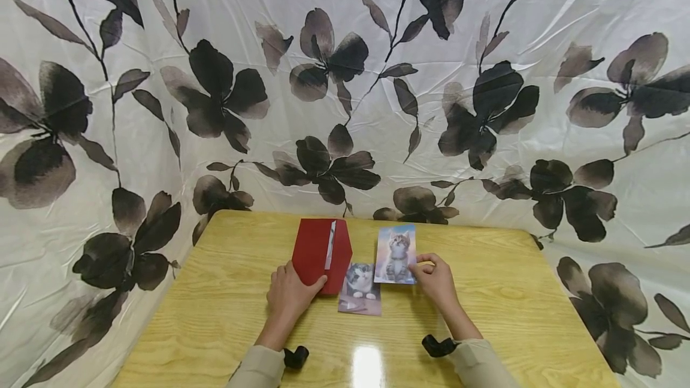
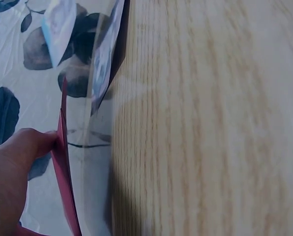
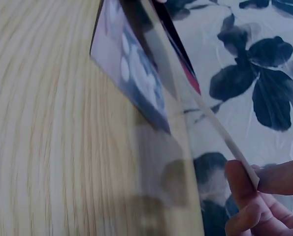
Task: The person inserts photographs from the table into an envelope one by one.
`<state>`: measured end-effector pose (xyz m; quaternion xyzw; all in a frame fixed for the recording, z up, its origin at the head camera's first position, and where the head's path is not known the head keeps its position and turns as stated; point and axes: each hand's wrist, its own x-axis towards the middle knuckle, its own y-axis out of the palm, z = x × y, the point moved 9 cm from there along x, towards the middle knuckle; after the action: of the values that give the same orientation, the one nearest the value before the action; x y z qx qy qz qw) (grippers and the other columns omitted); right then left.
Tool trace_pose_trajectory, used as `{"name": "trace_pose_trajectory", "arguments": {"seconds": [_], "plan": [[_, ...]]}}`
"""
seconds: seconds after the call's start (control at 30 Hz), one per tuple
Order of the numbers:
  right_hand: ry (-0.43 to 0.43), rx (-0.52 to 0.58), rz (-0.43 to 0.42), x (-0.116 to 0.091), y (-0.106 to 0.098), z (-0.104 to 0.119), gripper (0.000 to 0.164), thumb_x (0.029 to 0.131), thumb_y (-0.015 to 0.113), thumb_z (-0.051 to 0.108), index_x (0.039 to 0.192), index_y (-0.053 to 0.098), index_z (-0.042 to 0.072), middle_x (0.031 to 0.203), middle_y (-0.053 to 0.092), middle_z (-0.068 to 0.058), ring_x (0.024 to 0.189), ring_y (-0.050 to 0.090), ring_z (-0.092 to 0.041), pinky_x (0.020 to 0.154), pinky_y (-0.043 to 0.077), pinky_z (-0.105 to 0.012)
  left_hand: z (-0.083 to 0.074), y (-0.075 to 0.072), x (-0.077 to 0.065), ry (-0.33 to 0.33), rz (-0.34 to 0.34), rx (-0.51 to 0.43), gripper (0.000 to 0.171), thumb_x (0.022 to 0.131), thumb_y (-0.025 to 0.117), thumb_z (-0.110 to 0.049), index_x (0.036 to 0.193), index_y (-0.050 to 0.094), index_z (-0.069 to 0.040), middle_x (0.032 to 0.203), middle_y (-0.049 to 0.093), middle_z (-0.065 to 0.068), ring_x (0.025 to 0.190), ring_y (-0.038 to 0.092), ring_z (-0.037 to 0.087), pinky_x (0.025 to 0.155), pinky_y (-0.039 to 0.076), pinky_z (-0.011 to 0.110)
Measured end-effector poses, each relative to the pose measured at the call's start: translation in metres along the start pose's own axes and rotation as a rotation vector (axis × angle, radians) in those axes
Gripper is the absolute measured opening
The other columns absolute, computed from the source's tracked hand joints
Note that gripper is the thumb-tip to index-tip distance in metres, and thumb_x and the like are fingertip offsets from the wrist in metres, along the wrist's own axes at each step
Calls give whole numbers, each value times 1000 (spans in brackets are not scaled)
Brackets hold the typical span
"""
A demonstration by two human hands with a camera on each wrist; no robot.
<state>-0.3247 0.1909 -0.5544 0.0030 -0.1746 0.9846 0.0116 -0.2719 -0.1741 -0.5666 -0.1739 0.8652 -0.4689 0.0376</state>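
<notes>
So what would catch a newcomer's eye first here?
Probably the red envelope, left of centre in the head view, gripped by the left hand. Then the cat card pinched by the right hand, to the right, with a second card low between them. Behind spreads the flowered backdrop.

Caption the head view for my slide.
Left hand grips a red envelope, right hand pinches a kitten card, another cat card between them.

red envelope (image 1: 311,247), yellow grained table (image 1: 215,316), dark-flowered backdrop (image 1: 345,88)
</notes>
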Motion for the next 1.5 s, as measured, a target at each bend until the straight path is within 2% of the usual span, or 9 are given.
{"name": "trace_pose_trajectory", "arguments": {"seconds": [0.33, 0.67, 0.83, 1.1, 1.5], "plan": [[-48, 63, 1, 11, 30, 14, 21, 98, 79, 10, 112, 68, -1, 70, 73, -6, 54, 49, -13, 50, 36, -26, -1, -2, 1, 5, -4, -4, 100, 85, 83, -62, 145, 51, 11, 124, 60, 26, 113, 57, 40, 81, 56, 63], [-40, 123, 52, 15, 60, 21, 22, 99, 79, 12, 113, 68, -1, 70, 72, -4, 50, 40, -10, 49, 32, -26, 0, 0, -2, -1, -6, -11, 99, 84, 83, -60, 145, 50, 11, 123, 60, 26, 112, 57, 40, 81, 55, 62], [-47, 116, 67, 17, 75, 27, 23, 99, 79, 13, 112, 68, -2, 74, 75, -7, 51, 47, -10, 49, 36, -26, 1, 0, -1, -11, -1, -4, 100, 84, 83, -61, 146, 49, 11, 127, 60, 27, 115, 57, 41, 83, 55, 64], [-30, 135, 78, 20, 92, 28, 22, 99, 78, 11, 112, 67, -2, 75, 74, -11, 48, 42, -9, 47, 35, -25, 2, 2, -1, -11, 7, 15, 103, 85, 82, -63, 148, 49, 11, 131, 59, 28, 119, 56, 43, 84, 55, 66], [-8, 94, 98, 27, 110, 23, 21, 100, 78, 13, 111, 67, -1, 79, 76, -12, 53, 49, -11, 49, 35, -26, 2, 2, -1, -15, 10, 12, 101, 85, 82, -63, 146, 50, 11, 130, 60, 28, 117, 57, 42, 84, 54, 65]]}}
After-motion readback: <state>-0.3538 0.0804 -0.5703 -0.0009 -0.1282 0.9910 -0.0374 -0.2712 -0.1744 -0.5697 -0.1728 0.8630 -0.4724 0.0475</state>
